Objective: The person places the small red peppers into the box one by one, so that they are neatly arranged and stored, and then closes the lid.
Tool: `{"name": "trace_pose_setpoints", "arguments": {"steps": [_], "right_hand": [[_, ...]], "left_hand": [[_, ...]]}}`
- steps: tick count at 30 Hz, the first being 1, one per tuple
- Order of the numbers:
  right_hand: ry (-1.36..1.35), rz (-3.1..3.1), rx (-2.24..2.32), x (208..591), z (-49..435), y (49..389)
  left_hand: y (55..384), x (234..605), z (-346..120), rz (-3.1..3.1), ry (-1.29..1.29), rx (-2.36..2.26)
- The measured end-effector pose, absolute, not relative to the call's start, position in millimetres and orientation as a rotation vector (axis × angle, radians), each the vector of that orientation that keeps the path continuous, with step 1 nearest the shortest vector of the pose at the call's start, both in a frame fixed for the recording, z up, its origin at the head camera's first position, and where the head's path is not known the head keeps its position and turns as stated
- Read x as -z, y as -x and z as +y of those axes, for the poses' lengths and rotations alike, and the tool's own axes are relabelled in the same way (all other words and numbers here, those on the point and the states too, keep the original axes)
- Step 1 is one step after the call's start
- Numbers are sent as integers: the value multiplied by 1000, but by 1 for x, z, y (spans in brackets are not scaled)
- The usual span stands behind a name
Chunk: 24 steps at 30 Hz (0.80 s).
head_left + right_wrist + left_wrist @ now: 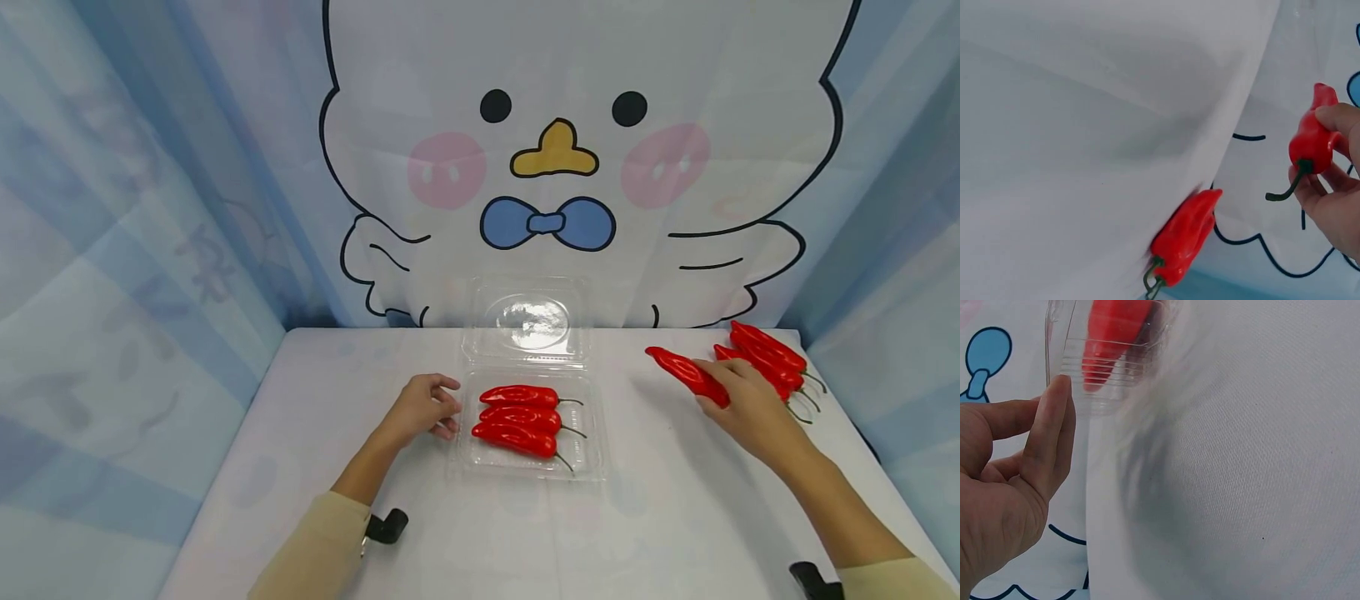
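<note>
My right hand (757, 412) grips a red chili pepper (686, 373) above the right part of the table. In the right wrist view the thumb and fingers close round this pepper (1313, 140), its green stem hanging free. Just beyond the hand lie more red peppers (772, 350), partly hidden by it. A clear plastic clamshell box (592, 454) stands mid-table, lid raised, with three red peppers (521, 417) side by side in it, stems to the right. My left hand (422, 410) is at the box's left side, fingers loosely bent and holding nothing; whether the fingertips touch it I cannot tell.
The box's transparent lid (528, 321) leans up at the back. A white cloth covers the table (525, 533). Behind it hangs a curtain (555, 275) with a cartoon print, and blue curtains (112, 333) flank both sides.
</note>
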State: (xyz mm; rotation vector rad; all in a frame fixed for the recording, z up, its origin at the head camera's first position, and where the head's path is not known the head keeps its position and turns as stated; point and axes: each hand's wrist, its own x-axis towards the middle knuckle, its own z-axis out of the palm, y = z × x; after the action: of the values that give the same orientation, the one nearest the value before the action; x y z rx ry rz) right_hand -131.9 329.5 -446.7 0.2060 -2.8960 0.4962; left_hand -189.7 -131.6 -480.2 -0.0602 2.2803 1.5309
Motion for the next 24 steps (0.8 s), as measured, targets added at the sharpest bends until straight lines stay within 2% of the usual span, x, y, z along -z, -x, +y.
{"name": "trace_pose_setpoints", "arguments": {"steps": [24], "right_hand": [[-454,-2951,-615,423,266,131]], "left_hand": [[189,480,-131,2299,52,-1517]]}}
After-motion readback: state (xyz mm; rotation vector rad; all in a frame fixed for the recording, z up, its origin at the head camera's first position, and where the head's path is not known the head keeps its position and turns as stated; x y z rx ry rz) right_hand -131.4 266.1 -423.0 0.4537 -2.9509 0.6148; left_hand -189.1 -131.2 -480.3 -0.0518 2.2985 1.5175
